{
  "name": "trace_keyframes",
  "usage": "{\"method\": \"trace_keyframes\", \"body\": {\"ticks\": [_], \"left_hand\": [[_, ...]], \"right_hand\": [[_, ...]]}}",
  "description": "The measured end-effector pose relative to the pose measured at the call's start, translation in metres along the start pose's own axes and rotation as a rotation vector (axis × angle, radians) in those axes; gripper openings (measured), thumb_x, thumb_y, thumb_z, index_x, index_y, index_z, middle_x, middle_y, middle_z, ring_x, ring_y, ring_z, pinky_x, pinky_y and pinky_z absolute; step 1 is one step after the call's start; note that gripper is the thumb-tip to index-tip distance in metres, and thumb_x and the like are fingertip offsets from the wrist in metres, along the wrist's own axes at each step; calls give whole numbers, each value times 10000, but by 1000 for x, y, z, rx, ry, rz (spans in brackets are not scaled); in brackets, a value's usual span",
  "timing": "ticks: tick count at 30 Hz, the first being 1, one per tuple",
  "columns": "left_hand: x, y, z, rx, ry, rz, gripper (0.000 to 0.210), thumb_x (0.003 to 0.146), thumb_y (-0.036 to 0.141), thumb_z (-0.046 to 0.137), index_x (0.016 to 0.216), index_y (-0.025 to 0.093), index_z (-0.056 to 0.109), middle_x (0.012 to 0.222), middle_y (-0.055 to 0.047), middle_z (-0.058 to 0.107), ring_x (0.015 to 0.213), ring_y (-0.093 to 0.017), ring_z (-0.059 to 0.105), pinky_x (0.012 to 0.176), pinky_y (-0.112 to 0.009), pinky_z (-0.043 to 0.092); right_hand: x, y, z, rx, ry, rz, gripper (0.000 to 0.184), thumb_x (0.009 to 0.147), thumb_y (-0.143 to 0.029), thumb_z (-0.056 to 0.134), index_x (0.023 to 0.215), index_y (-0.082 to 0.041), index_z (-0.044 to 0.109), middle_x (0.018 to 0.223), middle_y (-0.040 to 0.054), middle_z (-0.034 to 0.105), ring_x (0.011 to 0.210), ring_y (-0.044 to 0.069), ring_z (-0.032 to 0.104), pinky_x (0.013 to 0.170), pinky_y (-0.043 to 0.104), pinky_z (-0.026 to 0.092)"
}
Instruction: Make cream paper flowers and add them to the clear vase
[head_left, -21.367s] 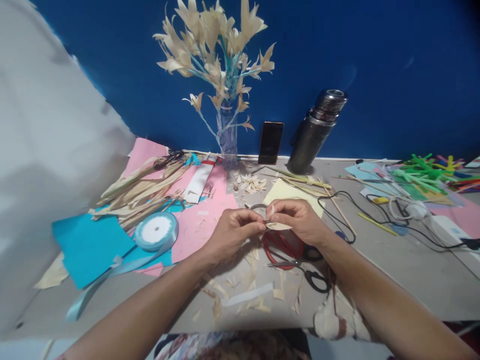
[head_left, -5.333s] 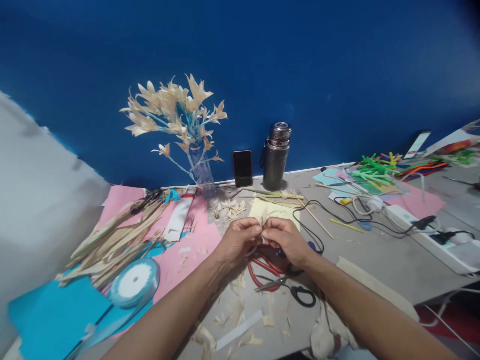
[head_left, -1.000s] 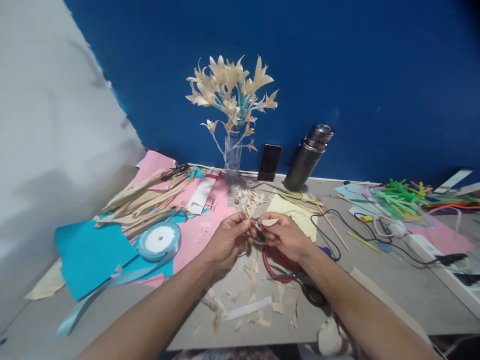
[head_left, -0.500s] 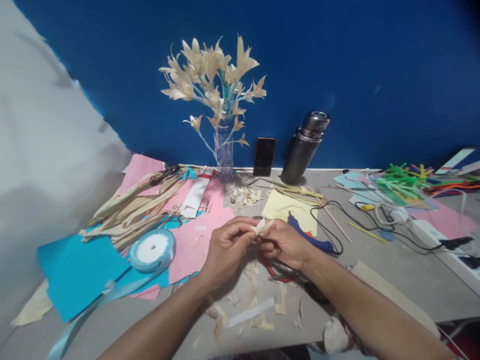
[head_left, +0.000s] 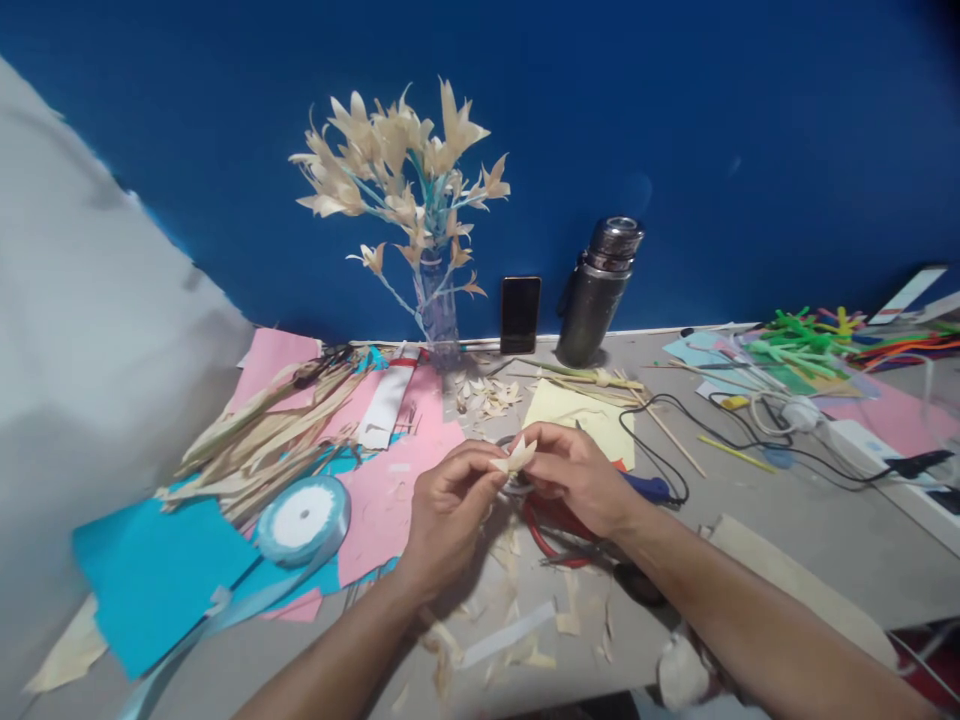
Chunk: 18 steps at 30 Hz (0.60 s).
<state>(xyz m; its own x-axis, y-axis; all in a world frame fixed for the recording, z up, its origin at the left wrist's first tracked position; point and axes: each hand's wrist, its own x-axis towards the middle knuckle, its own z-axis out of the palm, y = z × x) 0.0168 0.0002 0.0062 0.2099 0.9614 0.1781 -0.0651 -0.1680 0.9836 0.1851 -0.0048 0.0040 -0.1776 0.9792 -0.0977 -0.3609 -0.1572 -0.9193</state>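
Note:
Between my two hands is a small cream husk flower [head_left: 516, 458] with pointed petals. My left hand [head_left: 453, 500] pinches its base between thumb and fingertips. On the other side, my right hand [head_left: 581, 478] has its thumb and index finger closed on a petal; the remaining fingers are curled. A red-handled tool [head_left: 541, 540] lies under my right hand and is partly covered by it. Just past the right wrist shows the blue glue gun [head_left: 649, 487], mostly hidden. Husk scraps [head_left: 517, 655] and a white strip [head_left: 506, 635] are scattered below my hands.
Against the blue wall stand a bottle [head_left: 439, 315] of husk flowers, a phone [head_left: 520, 315] and a dark flask [head_left: 598, 295]. Dried husks [head_left: 277, 425], a ribbon spool [head_left: 304, 515] and coloured paper [head_left: 161, 565] lie left. A black cable [head_left: 742, 440] and power strip [head_left: 885, 480] are right.
My right hand has turned and risen slightly, its fingers now over the flower's petals. More of the red-handled tool shows, less of the glue gun. The view has shifted slightly.

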Motion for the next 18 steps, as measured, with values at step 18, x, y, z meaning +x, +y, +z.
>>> {"method": "trace_keyframes", "body": {"ticks": [18], "left_hand": [[7,-14,-2,-551,-31,-463,314,661,276,850,775,141,590,755,-20,660,562,-71,545,478,-167,420]], "right_hand": [[5,3,-8,399,28,217,209,700,-207,826,704,-117,637,740,36,657,476,18,396,381,110,275]]}}
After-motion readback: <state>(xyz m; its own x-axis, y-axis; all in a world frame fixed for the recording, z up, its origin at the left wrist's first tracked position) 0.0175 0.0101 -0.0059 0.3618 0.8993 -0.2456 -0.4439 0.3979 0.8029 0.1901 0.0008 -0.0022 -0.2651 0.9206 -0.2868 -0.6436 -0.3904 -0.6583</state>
